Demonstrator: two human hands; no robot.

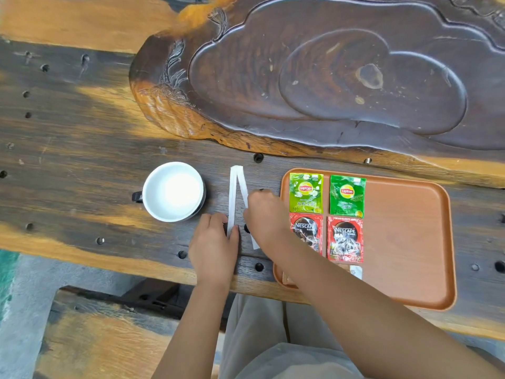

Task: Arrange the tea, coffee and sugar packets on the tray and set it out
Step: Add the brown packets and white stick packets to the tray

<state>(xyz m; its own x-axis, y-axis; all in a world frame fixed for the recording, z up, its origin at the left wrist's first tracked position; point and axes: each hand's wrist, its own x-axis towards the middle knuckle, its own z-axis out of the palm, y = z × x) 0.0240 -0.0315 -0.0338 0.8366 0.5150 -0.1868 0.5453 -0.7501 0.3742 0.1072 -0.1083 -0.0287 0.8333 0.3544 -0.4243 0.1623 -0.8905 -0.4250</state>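
An orange tray (404, 242) lies on the table at the right. Two green Lipton tea packets (306, 192) (347, 196) sit side by side in its far left corner. Below them lie two red Nescafe coffee packets (305, 231) (345, 239), the left one partly under my right forearm. Left of the tray, two long white sugar sticks (235, 195) form a narrow V on the table. My left hand (214, 246) pinches the near end of the left stick. My right hand (263, 214) grips the right stick, covering most of it.
A white cup (173, 191) with a dark handle stands left of the sticks. A large carved dark wooden tea board (314, 77) fills the far side. The table's front edge runs just below my hands. A small white packet (356, 272) shows on the tray beside my forearm.
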